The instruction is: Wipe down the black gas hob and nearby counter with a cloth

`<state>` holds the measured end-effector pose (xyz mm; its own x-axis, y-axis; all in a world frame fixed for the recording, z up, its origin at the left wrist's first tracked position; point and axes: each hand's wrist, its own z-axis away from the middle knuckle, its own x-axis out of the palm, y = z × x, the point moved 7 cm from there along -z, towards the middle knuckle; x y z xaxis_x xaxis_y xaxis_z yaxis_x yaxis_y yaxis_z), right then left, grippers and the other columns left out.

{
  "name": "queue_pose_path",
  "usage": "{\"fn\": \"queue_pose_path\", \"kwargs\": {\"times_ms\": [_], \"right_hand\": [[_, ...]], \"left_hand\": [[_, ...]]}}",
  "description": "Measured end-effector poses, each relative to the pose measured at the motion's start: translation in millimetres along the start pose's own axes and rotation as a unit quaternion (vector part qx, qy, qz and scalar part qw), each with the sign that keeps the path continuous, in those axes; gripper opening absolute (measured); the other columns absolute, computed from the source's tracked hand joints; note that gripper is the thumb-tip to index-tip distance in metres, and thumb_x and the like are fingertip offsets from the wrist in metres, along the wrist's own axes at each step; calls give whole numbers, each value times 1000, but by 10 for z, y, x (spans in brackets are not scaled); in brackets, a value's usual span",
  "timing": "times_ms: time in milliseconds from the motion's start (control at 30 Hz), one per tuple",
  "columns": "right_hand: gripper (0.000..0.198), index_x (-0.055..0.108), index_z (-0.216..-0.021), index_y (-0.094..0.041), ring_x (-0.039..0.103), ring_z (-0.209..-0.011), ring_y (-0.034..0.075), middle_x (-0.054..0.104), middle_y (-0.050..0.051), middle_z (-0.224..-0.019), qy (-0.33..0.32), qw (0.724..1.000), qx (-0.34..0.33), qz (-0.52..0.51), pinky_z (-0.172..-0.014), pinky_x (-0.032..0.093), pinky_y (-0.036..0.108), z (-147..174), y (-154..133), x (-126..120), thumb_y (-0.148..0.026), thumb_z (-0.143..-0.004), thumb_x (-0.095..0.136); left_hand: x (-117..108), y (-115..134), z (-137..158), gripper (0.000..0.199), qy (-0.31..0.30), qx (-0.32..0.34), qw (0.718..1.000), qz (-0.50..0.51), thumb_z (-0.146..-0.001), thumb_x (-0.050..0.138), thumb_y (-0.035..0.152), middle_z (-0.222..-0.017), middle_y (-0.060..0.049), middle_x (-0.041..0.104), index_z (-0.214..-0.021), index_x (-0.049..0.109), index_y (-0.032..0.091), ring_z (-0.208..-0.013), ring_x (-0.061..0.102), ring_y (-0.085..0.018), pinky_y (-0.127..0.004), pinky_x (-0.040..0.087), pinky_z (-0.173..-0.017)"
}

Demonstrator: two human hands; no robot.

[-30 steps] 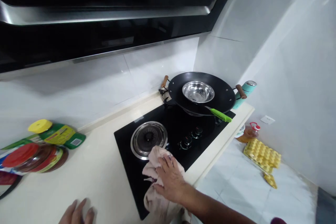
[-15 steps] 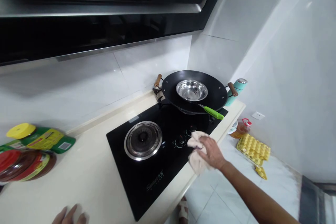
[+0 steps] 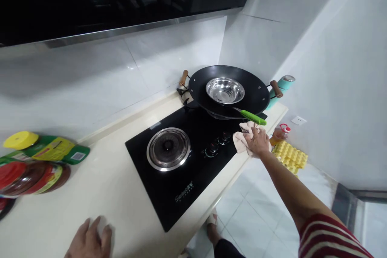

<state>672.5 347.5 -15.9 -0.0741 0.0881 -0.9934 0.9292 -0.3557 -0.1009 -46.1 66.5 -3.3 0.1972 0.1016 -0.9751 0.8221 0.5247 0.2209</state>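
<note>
Head view, right hand grasping cloth, now nearer green handle, left hand released

Running one cam here, on my head, looking forward and down over the cooktop. It's above the cooktop's near side, facing slantwise towards the wall corner behind it. Pretty close up: cooktop mid-frame, the range hood above it cropped, floor showing past its front edge.

grey-white back wall | pale tiled floor | black range hood overhead | white wall socket right
</note>
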Motion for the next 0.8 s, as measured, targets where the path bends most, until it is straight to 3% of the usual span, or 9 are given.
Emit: {"fn": "queue_pose_path", "kwargs": {"times_ms": [167,333,467,567,667,800], "right_hand": [[71,45,-154,-13,40,-142,40,45,26,-150,1,1000,-10,-4,-117,28,52,808,-498,-23,-60,-102,38],[72,49,-152,-8,39,-140,43,48,28,-147,23,998,-51,-33,-119,25,57,1865,-1191,-73,-59,-101,40],[73,48,-155,-9,33,-147,45,44,26,-156,-30,991,-105,-76,-122,20,62,2788,-1795,-62,-56,-100,42],[73,50,-155,-9,24,-154,46,38,25,-164,-88,975,-170,-109,-126,14,62,3399,-2233,-43,-56,-99,46],[69,53,-153,-12,21,-157,44,39,23,-165,-107,957,-234,-133,-128,12,61,3846,-2587,-54,-53,-98,51],[53,64,-136,-17,37,-147,41,53,21,-150,-84,914,-332,-216,-125,23,62,4252,-2968,-81,-38,-87,65]], "left_hand": [[2,43,44,66,2,8,1000,-2,-99,25,61,-163,-20,42,-143,54,20,-154,37,-38,-67,32,-121],[1,66,100,63,14,20,1000,4,-102,24,58,-163,-20,42,-144,53,20,-153,38,-37,-63,32,-122],[-35,120,142,61,33,47,998,-2,-103,24,52,-159,-22,45,-142,54,16,-152,37,-35,-60,32,-121],[-41,133,157,59,47,61,997,-6,-104,24,48,-157,-22,48,-140,56,15,-150,39,-35,-58,34,-119],[-24,119,162,59,61,68,996,-5,-104,23,45,-156,-22,48,-140,57,13,-149,40,-35,-57,35,-118],[-21,101,177,56,87,79,993,-7,-104,28,41,-154,-24,51,-138,60,11,-147,42,-36,-56,36,-117]]}}
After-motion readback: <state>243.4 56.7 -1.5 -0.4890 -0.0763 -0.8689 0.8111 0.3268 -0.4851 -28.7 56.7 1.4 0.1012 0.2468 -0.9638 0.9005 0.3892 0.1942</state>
